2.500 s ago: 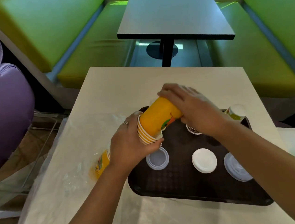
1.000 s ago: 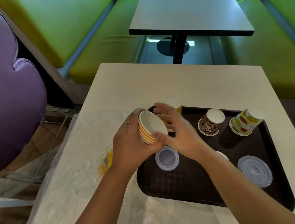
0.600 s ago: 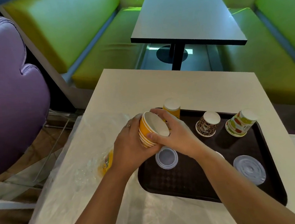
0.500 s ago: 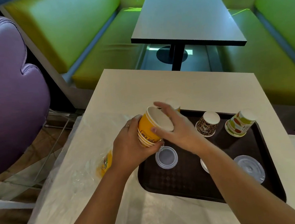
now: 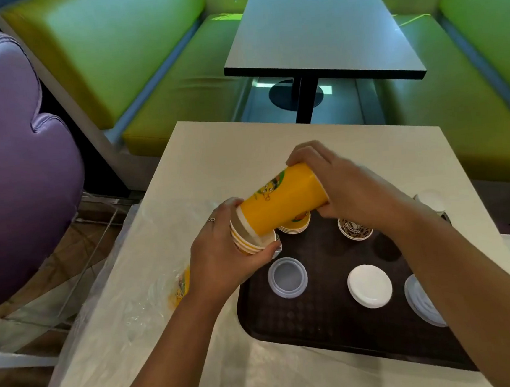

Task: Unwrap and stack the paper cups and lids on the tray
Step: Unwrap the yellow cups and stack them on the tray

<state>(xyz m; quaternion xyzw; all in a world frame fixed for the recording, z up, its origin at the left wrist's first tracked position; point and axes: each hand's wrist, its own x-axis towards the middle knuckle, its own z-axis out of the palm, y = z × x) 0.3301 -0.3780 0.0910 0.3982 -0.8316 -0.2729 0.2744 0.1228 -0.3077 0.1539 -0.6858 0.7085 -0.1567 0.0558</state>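
My left hand (image 5: 222,258) grips the rims of a nested stack of orange paper cups (image 5: 245,240), held sideways over the left edge of the dark brown tray (image 5: 321,326). My right hand (image 5: 349,191) holds one orange cup (image 5: 282,203) by its base, its mouth drawn partly out of the stack. On the tray stand a small upside-down stack of orange cups (image 5: 295,224) and a brown patterned cup (image 5: 354,229). A clear lid (image 5: 287,277), a white lid (image 5: 369,285) and another clear lid (image 5: 422,302) lie flat on the tray.
Clear plastic wrap (image 5: 139,296) with more orange cups (image 5: 180,287) inside lies on the beige table (image 5: 243,145) left of the tray. A purple chair (image 5: 14,168) stands at the left. A dark table (image 5: 320,33) and green benches (image 5: 118,57) are beyond.
My right hand has pulled one orange cup most of the way out of the stack in my left hand, away to the right. The head camera has tilted down slightly.
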